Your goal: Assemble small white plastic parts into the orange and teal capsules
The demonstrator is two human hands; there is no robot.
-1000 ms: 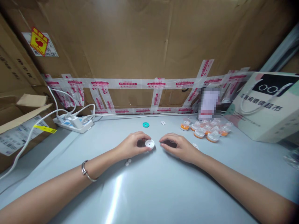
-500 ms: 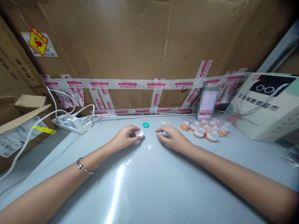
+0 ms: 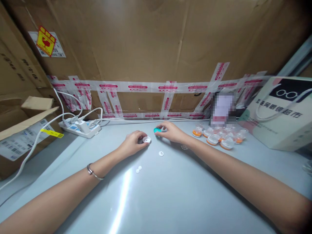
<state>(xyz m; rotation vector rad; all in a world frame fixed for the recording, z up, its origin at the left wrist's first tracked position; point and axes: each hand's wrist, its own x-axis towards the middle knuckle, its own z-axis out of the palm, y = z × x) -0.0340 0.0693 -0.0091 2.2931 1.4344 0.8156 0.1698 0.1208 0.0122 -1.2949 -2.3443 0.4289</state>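
My left hand (image 3: 135, 142) holds a small round white cup-like part (image 3: 146, 139) between thumb and fingers, its hollow side facing up. My right hand (image 3: 170, 131) has its thumb and fingers closed on a teal disc (image 3: 157, 130), just right of and behind the white part. A small white round piece with a raised middle (image 3: 161, 153) lies on the table in front of the hands. Nearer to me are two tiny white discs (image 3: 138, 169), side by side. A white slotted disc (image 3: 184, 147) lies beside my right wrist, partly covered by it.
Several clear domes with orange bases (image 3: 226, 144) stand at the right. Behind them is a blurred upright item (image 3: 222, 110), with a paper bag (image 3: 273, 123) farther right. A power strip (image 3: 90, 130) and an open carton (image 3: 24, 139) sit left. A large taped cardboard box (image 3: 146, 48) forms the back.
My right hand has moved left and slightly back and taken hold of the teal disc. My left hand still holds the white part. The view has shifted slightly.
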